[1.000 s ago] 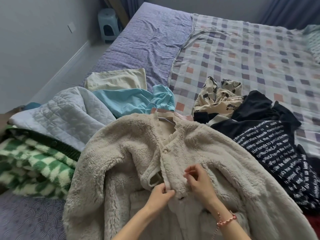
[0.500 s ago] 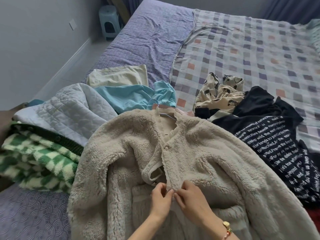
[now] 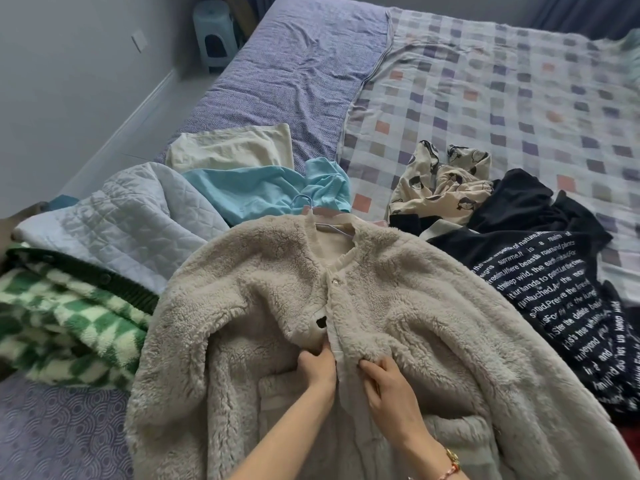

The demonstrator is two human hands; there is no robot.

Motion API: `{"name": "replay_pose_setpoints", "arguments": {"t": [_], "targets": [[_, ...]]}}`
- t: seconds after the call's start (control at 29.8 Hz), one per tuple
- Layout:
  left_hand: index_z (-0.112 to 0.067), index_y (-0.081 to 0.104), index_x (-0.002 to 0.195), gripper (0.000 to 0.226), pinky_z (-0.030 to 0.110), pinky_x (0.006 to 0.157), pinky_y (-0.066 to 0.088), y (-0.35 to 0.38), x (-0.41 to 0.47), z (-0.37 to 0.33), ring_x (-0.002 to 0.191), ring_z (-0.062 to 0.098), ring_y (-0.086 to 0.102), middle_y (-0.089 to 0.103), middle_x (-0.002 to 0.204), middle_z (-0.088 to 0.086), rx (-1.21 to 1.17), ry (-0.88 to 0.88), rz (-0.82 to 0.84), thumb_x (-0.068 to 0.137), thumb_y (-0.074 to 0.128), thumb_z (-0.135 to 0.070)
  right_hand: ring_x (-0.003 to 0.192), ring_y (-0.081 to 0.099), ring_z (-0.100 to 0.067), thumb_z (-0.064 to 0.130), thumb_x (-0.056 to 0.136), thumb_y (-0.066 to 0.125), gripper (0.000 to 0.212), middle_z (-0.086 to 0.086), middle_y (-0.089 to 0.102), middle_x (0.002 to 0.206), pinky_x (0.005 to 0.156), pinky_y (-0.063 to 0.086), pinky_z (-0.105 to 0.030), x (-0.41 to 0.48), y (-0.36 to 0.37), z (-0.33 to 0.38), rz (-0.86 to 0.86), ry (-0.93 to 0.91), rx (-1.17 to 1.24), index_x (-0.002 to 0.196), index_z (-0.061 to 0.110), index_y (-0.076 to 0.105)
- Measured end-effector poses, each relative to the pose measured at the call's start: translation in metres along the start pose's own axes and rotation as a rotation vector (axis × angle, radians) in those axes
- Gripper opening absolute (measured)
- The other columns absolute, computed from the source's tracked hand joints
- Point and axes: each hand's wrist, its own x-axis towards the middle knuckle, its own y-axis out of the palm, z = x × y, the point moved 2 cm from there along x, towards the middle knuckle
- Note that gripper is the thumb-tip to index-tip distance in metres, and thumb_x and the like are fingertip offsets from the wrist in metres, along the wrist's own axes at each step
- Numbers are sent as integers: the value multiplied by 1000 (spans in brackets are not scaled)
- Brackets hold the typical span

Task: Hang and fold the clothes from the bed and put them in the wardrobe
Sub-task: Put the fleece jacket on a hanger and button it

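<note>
Two hands work at the front of a beige fleece jacket (image 3: 433, 323), which lies spread face up on the near end of the bed (image 3: 294, 64), with a thin hanger (image 3: 332, 227) showing inside its collar. The left hand (image 3: 317, 367) pinches the edge of the front opening just under a small gap, so its grip is clamped on the fabric band. The right hand (image 3: 391, 389), with a beaded bracelet (image 3: 450, 462) at the wrist, has its fingers curled on the other front edge, just beside the left hand; its grip is also clamped on the fleece. Higher up, one pearly button (image 3: 334, 281) is fastened.

To the left lie a green checked cardigan (image 3: 69, 320), a pale quilted jacket (image 3: 131, 220), a light blue garment (image 3: 249, 192) and a folded cream garment (image 3: 228, 147). To the right, a black garment with white text (image 3: 554, 289) and a cartoon-print garment (image 3: 440, 181) lie on a checked blanket (image 3: 519, 98). A plastic stool (image 3: 214, 32) stands beside the far end of the bed.
</note>
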Motion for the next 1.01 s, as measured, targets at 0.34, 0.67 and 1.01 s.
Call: {"name": "replay_pose_setpoints", "arguments": {"t": [0.34, 0.67, 1.01], "targets": [[-17, 37, 62, 29, 32, 69, 34, -56, -26, -1, 90, 29, 56, 57, 78, 6, 748, 494, 60, 87, 44, -3, 61, 57, -11, 45, 83, 44, 29, 10, 45, 74, 55, 45, -24, -12, 3, -5, 245, -69, -347, 93, 33, 68], [-8, 49, 124, 51, 14, 90, 42, -46, -16, 22, 116, 19, 54, 58, 121, 5, 640, 439, 539, 81, 59, -33, 86, 56, -22, 56, 60, 62, 42, -5, 57, 88, 68, 39, -31, -14, -28, -8, 172, 288, -30, 78, 20, 48], [-6, 70, 89, 76, 40, 48, 47, 21, 15, 98, 81, 30, 44, 38, 99, 15, 1254, 683, 123, 17, 91, -21, 49, 43, 1, -10, 73, 52, 23, 15, 52, 50, 47, 31, -9, -17, -38, -21, 124, 271, 387, 75, 12, 60]]}}
